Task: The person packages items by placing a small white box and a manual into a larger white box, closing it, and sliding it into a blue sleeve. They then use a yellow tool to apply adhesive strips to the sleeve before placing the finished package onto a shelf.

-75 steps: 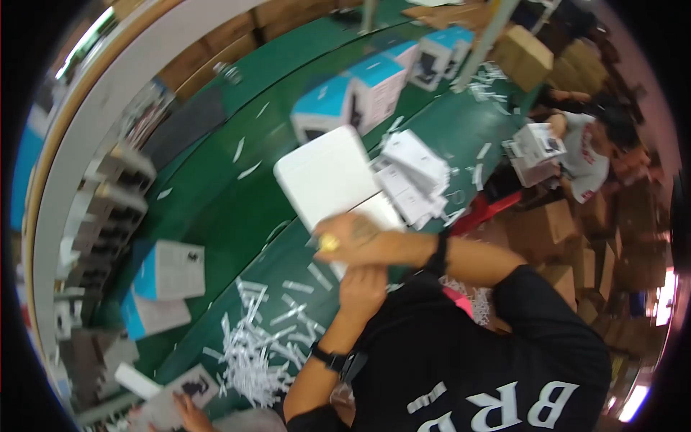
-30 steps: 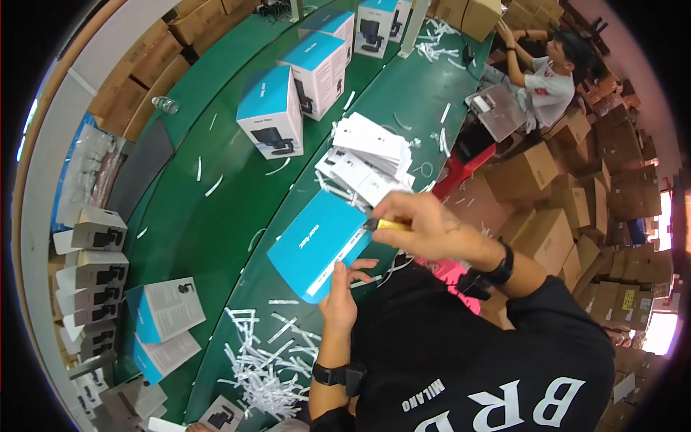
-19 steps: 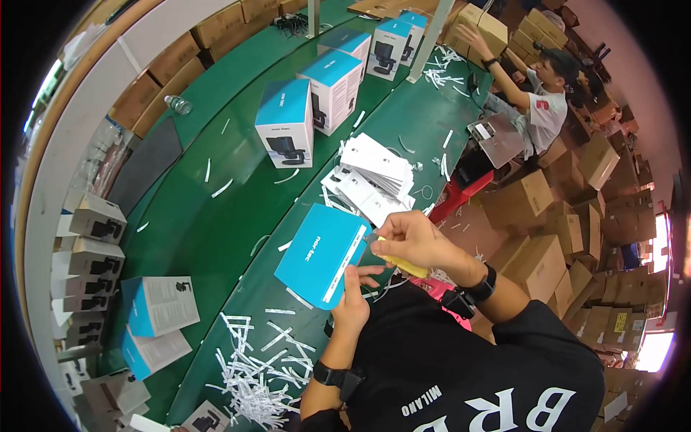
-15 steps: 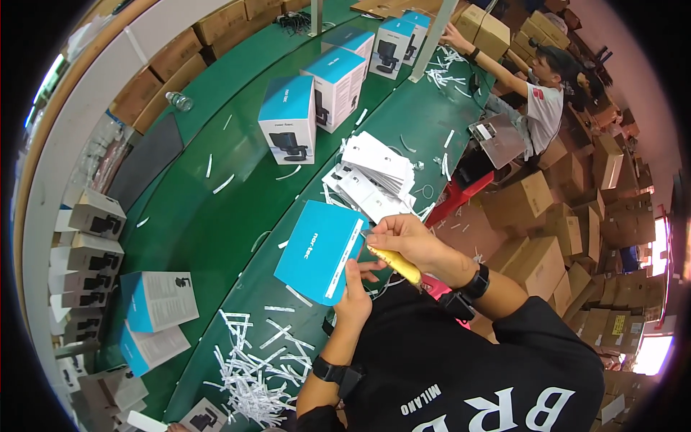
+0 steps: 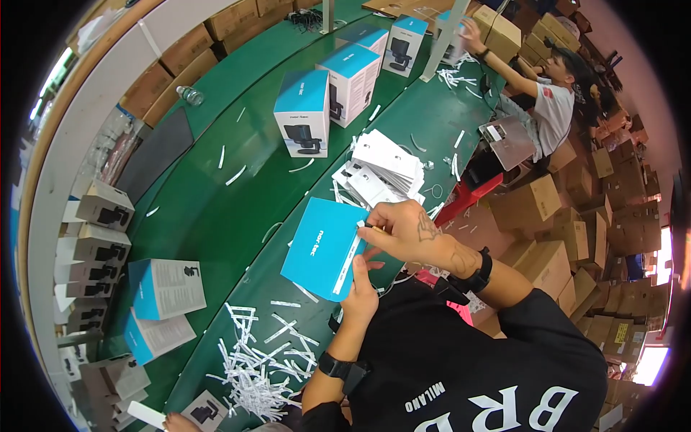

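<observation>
One blue-topped cardboard box [image 5: 320, 248] is over the green desk [image 5: 263, 281], its near edge clasped by the left grip [image 5: 361, 294] while the right grip [image 5: 403, 229] pinches its narrow white strip [image 5: 347, 265]; probably light, stiff and smooth, it seems best held by its sides.

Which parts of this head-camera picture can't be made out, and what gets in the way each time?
All in the head view:
- Inside of the blue box: hidden by its own blue face.
- What the right hand grips: mostly hidden by its fingers.
- Left fingertips: partly hidden behind the box.
- Another person's hand: cut off by the lower edge.
- Small print on the white stack: too small.
</observation>
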A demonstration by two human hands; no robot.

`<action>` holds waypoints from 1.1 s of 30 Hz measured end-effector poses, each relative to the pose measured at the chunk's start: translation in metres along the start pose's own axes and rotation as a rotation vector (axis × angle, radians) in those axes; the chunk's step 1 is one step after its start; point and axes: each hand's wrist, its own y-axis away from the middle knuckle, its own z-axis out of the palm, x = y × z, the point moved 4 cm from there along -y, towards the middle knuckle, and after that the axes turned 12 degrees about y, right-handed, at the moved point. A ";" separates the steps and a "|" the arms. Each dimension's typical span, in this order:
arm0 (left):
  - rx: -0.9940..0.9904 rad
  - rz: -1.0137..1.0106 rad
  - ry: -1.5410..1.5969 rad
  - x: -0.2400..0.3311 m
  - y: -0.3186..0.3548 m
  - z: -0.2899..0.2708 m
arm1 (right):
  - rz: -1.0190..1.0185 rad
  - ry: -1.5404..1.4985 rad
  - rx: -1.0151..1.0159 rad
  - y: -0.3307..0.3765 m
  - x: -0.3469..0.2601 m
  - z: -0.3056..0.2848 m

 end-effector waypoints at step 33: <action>0.369 0.374 -1.371 0.075 0.021 -0.028 | -0.976 -0.093 -0.192 -0.095 0.038 0.016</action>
